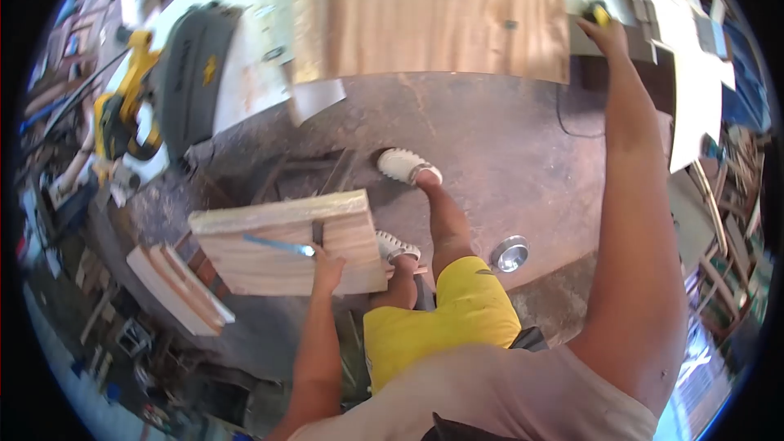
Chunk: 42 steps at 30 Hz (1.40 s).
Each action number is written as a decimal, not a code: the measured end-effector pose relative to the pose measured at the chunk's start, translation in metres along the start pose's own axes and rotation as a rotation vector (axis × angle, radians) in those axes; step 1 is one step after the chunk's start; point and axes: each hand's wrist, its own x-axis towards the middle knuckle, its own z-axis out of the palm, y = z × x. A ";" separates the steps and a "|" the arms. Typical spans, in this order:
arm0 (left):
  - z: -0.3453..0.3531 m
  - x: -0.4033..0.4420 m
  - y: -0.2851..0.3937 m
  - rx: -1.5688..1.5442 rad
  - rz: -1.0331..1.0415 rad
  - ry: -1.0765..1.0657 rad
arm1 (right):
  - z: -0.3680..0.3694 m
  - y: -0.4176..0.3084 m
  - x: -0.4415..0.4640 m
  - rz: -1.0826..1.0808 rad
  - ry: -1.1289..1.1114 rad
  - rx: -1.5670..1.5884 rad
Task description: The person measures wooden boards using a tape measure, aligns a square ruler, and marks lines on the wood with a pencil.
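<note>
My left hand (329, 269) is closed around one end of a thin, flat blue strip (278, 245), whose exact kind I cannot make out. The strip lies across the face of a thick wooden panel (245, 265) at the lower left. Up at the right, my right arm is stretched out and my right hand (608, 35) is closed on a small black-and-yellow tool (600, 15), blurred. That hand is just beyond the right edge of a large wooden panel (441, 16) on the workbench.
A yellow-and-black power saw (126, 106) with a dark guard stands at the left. Several narrow boards (175, 290) lean beside the lower panel. A round metal bowl (510, 254) sits on the floor. White sheets (694, 98) hang at the right, near scrap wood (727, 265).
</note>
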 end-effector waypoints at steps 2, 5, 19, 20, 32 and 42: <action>0.000 0.005 -0.019 -0.099 -0.062 -0.014 | 0.016 0.038 -0.061 0.051 0.234 0.169; 0.002 -0.011 -0.004 0.028 -0.016 0.183 | 0.036 0.086 -0.176 0.105 0.222 0.466; -0.082 -0.112 -0.068 -1.329 0.470 -0.122 | 0.085 -0.298 -0.724 -0.821 -1.081 0.629; -0.094 -0.112 -0.108 -1.433 0.414 -0.129 | 0.093 -0.316 -0.742 -0.847 -1.221 0.551; -0.114 -0.133 -0.271 -0.873 0.521 0.178 | 0.163 -0.432 -0.859 -0.706 -1.476 -0.030; -0.127 -0.143 -0.255 -0.658 0.330 -0.186 | 0.132 -0.408 -0.791 -0.671 -1.329 0.206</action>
